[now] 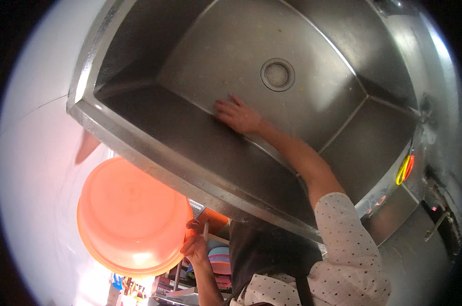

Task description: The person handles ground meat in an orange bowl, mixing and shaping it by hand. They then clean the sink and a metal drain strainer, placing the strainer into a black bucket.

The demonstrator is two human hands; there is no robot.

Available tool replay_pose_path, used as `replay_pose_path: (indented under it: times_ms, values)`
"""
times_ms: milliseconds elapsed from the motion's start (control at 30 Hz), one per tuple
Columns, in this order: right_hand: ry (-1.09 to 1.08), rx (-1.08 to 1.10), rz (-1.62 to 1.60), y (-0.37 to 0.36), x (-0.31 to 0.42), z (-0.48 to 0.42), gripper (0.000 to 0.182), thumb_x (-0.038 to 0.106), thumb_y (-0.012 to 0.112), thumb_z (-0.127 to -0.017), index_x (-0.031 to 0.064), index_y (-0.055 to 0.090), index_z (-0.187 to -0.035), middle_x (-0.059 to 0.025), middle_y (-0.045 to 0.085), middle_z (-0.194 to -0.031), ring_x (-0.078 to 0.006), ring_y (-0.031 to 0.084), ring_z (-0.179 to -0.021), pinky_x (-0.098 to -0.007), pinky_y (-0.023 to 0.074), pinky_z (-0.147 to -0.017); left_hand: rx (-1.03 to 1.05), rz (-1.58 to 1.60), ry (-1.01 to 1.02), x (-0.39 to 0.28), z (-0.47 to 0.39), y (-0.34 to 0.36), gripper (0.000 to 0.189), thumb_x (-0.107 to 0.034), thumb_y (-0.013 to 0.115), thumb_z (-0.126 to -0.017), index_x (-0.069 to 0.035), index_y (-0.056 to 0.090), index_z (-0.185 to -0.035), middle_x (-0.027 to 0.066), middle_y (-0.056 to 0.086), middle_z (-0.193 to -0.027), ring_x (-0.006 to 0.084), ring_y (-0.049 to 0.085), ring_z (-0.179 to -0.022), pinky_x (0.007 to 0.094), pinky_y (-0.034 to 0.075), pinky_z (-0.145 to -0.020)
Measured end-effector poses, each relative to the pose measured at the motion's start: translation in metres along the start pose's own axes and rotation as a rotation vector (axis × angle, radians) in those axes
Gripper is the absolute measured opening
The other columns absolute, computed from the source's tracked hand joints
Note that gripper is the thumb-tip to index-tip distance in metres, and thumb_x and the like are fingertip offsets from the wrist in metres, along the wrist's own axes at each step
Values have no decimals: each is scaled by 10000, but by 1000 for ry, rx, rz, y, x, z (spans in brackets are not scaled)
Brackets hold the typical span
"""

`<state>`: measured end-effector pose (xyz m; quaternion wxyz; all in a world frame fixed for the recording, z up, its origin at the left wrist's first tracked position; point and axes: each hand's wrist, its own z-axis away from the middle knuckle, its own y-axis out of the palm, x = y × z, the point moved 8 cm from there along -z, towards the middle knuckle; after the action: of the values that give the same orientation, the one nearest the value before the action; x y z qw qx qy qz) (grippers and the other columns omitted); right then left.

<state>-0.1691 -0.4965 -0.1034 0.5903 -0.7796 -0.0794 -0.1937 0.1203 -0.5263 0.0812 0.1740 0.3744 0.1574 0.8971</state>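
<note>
An orange plastic basin [131,214] is tilted on its side beyond the sink's rim, its underside towards me. My left hand [195,246] grips it by the edge, partly hidden behind it. My right hand [238,116] reaches down into a deep stainless-steel sink [231,49]. Its fingers are slightly apart, at the seam between the floor and the near wall, with nothing visible in them. A round drain [277,74] lies in the sink's floor beyond that hand. A few small specks dot the metal.
Yellow-and-orange handles [405,169], apparently of scissors, hang at the sink's right rim. Below left, a rack holds stacked coloured basins [219,260]. A pale wall [35,153] runs along the left. My dark apron [269,248] is close to the sink's front edge.
</note>
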Motion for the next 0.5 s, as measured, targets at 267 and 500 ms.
replay_pose_path:
  times_ms: [267, 500]
  values:
    - [455, -101, 239, -69, -152, 82, 347, 212, 607, -807, 102, 583, -1135, -110, 545, -1195, -278, 464, -1183, -489, 307, -1030, -18, 41, 35, -13, 7, -3, 457, -241, 521, -861, -14, 294, -1187, 218, 429, -1120, 191, 532, -420, 283, 433, -319]
    - [1231, -1254, 66, -171, -244, 339, 267, 148, 597, -854, 52, 608, -1104, -68, 594, -984, -194, 522, -920, -347, 414, -826, -31, -43, 39, -6, -4, -3, 440, -179, 533, -852, -18, 302, -1190, 205, 449, -1113, 170, 533, -441, 267, 460, -367]
